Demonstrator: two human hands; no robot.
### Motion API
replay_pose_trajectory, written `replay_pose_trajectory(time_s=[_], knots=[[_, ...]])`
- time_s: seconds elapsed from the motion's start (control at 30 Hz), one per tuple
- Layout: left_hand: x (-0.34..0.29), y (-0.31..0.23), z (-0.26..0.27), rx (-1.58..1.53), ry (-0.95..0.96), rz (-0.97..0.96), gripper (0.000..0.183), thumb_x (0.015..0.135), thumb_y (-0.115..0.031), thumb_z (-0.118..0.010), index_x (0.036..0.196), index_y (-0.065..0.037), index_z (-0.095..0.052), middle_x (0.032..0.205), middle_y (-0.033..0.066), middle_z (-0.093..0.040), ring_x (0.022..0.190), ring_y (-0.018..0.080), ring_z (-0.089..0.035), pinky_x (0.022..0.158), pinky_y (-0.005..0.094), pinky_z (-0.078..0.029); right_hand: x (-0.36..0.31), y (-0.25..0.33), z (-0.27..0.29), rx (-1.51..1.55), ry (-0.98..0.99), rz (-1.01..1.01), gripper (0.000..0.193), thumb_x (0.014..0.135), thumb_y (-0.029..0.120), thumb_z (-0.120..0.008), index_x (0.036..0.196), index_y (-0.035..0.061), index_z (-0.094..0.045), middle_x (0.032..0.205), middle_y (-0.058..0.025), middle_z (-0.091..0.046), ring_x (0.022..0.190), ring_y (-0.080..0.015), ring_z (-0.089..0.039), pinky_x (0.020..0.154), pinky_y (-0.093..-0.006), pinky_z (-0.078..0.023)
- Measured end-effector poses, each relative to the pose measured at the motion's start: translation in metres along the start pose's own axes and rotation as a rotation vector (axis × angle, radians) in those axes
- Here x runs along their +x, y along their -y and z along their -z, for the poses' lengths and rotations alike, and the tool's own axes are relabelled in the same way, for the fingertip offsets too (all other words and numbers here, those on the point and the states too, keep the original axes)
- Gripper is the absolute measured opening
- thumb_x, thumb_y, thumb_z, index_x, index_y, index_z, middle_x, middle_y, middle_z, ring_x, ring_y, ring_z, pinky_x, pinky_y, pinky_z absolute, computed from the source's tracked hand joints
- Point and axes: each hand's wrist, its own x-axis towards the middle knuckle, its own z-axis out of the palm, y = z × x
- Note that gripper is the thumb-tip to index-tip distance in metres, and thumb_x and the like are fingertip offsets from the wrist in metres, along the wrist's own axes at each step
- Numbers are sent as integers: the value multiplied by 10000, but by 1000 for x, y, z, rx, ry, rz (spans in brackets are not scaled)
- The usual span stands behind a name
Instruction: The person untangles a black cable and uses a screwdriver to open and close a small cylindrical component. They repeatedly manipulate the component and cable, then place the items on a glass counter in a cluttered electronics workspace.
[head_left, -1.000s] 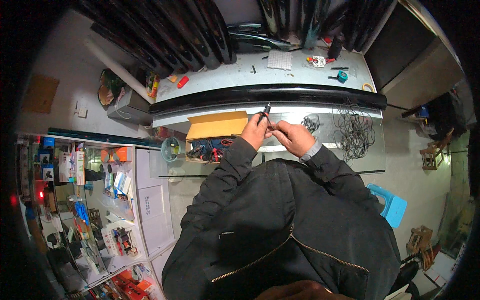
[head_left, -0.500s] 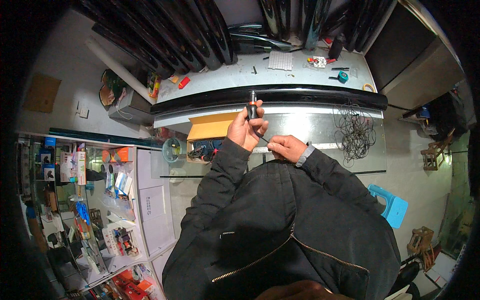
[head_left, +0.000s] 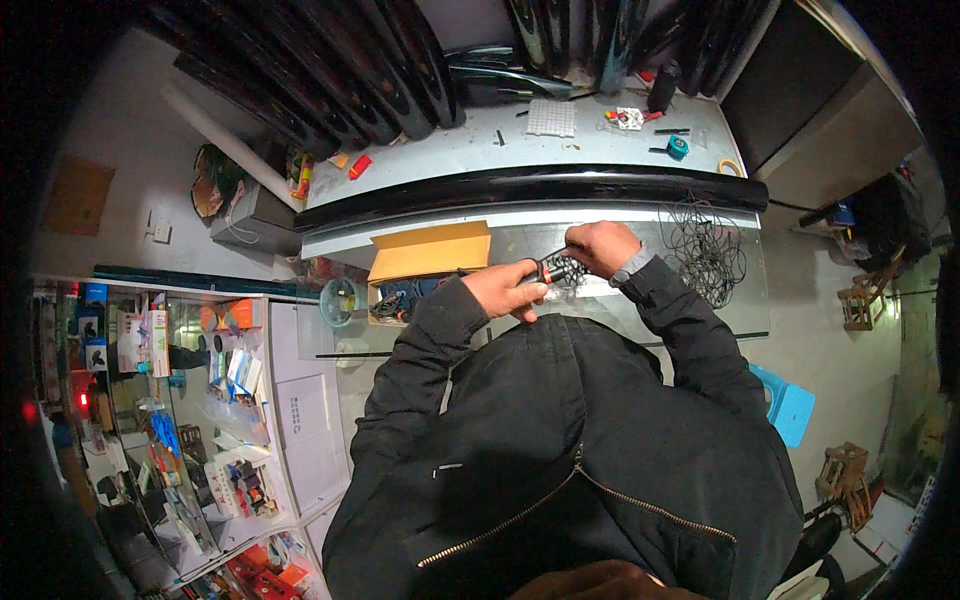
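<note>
My left hand [head_left: 504,288] is closed around a black car charger [head_left: 541,275] with an orange ring. My right hand [head_left: 606,247] sits beside it, a little farther out, fingers bent together over the charger's thin black cord. Dark loops of that cord [head_left: 573,268] show between the hands, partly hidden by my fingers. An open brown cardboard box [head_left: 428,254] lies to the left of my left hand, with dark cords inside. Right of my right hand, a loose tangle of thin black cable [head_left: 708,258] rests on the glass-topped counter [head_left: 640,308].
A long black roll [head_left: 520,190] lies across the counter beyond my hands. Behind it are a white grid plate [head_left: 551,118], a teal tape measure [head_left: 677,147] and leaning black rolls [head_left: 370,80]. A clear bowl [head_left: 339,302] stands left; a blue stool [head_left: 790,408] stands right.
The charger has swung from upright to pointing right, and my left hand has turned and lowered with it. My right hand has moved farther out and to the right, onto the cord loops.
</note>
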Motion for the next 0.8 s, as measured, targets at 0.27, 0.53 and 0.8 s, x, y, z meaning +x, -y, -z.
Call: replay_pose_trajectory(time_s=[0.27,0.53,0.8], knots=[[48,42,-3,391,-534,-207,309,1094,-267,-593,1268,-13,-568,1043,164,-712,988,294,-710,864,401,-547,4,43,1,195,-109,-154,222,979,310,-693,1014,91,-689,843,-185,-718,795,-427,-705,693,-520,-558],[64,42,7,-699,-405,-340,425,1092,-325,-635,1383,-23,-567,1162,72,-670,1068,162,-658,863,319,-554,1,70,-12,1071,-1,-256,235,1102,245,-582,1063,25,-656,782,-61,-704,712,-159,-695,675,-349,-562],[43,25,22,-1362,-91,-575,452,1086,-244,-616,1469,-18,-536,1219,72,-678,1227,209,-651,1220,627,-395,-8,61,-35,1163,151,-285,315,1127,308,-557,933,64,-602,686,5,-589,614,-101,-567,584,-298,-457]])
